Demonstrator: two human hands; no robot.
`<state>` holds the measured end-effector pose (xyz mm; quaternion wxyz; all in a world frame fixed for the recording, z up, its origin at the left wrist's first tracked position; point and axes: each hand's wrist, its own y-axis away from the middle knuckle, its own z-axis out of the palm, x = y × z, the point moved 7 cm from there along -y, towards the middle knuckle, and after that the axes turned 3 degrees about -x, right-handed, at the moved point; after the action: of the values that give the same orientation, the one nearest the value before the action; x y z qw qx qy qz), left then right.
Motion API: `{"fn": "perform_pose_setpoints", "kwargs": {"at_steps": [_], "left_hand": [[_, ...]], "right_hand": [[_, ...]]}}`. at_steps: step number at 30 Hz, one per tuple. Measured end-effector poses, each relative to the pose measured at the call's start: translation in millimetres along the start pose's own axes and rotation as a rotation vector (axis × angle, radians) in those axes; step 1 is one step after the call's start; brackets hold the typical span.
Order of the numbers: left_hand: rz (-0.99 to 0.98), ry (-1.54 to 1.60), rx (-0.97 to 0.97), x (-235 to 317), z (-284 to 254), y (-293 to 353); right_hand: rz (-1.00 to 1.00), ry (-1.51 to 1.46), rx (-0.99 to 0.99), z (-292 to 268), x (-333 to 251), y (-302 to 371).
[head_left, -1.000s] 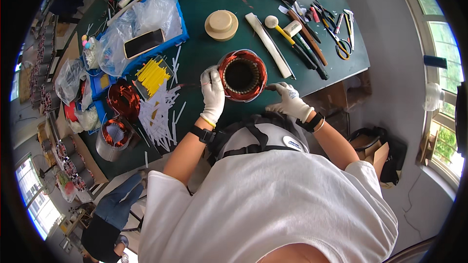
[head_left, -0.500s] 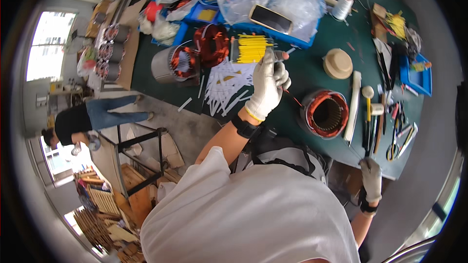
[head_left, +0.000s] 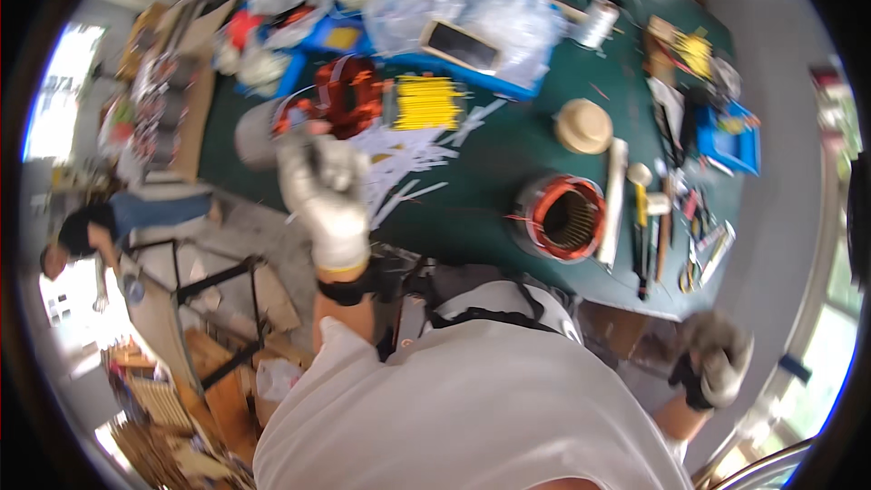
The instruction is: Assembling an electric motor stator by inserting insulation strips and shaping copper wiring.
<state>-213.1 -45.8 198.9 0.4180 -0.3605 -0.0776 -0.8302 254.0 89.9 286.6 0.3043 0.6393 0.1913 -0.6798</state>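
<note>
My left hand [head_left: 328, 195], in a white glove, is raised over the left part of the table, in front of white strips [head_left: 399, 161] and a grey motor stator [head_left: 254, 138]. Its fingers look curled inward; whatever they grip cannot be made out. Beyond the table's front right corner is my right hand [head_left: 721, 358], gloved too and smeared by motion, with its fingers seemingly closed. Between the hands, near the front edge, stands another stator [head_left: 547, 218] with orange-red windings and a short red lead at its left side. Neither hand touches it.
Yellow sticks [head_left: 426, 102] lie beside copper coils [head_left: 349, 98]. Behind is a blue tray [head_left: 531, 89] with plastic bags and a phone [head_left: 461, 44]. Right of the stator are a beige round block [head_left: 583, 126], a white bar [head_left: 613, 204], mallets and scissors. A person [head_left: 95, 231] stands far left.
My left hand has swung left, away from the stator. My right hand has moved outward and lower. The red wire that ran from the left hand toward the stator no longer shows there.
</note>
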Motion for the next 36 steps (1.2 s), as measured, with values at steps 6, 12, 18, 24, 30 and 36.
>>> {"fn": "perform_pose_setpoints", "kwargs": {"at_steps": [6, 12, 18, 24, 30, 36], "left_hand": [[0.045, -0.580, 0.271, -34.7, -21.7, 6.3], [0.098, -0.724, 0.330, 7.9, -32.4, 56.4], [-0.114, -0.930, 0.492, 1.3, -92.3, 93.1], [-0.779, -1.131, -0.102, -114.5, -102.6, 113.2], [-0.667, -1.020, -0.737, -241.1, -8.7, 114.7], [-0.427, -1.459, -0.778, -273.9, 28.1, 101.0]], "right_hand": [[-0.014, 0.612, -0.371, 67.5, 97.4, -199.9], [0.449, 1.207, 0.039, -18.5, 236.4, -311.2], [0.331, 1.165, 0.047, -25.6, 226.9, -301.9], [-0.221, 0.585, 0.151, -14.1, 100.1, -222.2], [0.058, 0.116, 0.156, -7.1, 89.4, -115.7], [0.072, 0.890, 0.224, 12.8, 106.4, -85.2]]}}
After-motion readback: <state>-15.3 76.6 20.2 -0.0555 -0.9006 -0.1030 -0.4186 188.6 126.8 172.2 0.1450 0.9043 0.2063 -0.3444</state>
